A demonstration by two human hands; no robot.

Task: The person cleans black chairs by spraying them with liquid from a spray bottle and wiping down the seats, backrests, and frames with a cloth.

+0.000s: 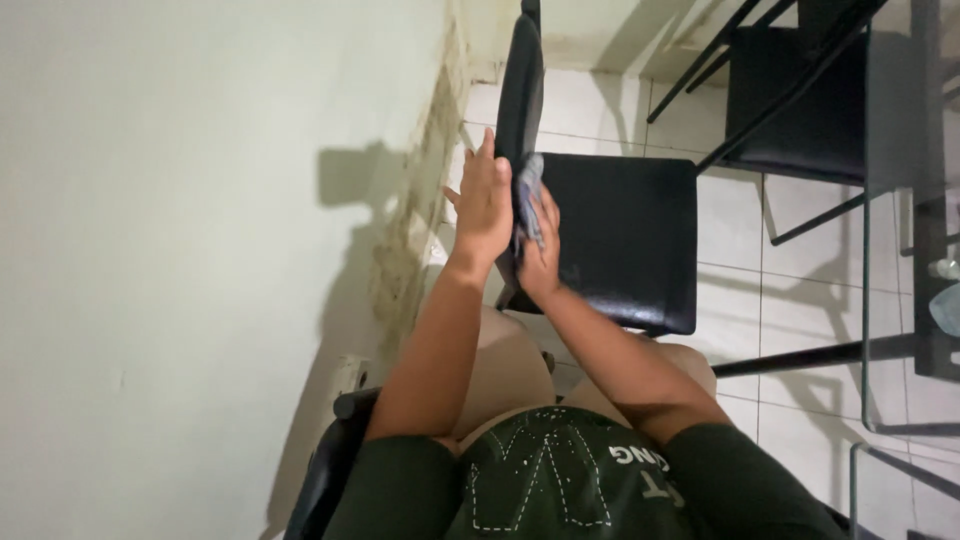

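My left hand (484,205) lies flat and open against the black padded chair backrest (519,110); my right hand (541,250) presses one grey cloth (530,192) onto it, wall close left, two chairs visible.

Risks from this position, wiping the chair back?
1. The left hand only lies flat against the black chair's backrest, so a hard push from the right hand with the grey cloth might tip the chair.
2. The wall is close on the left; knuckles may scrape it.
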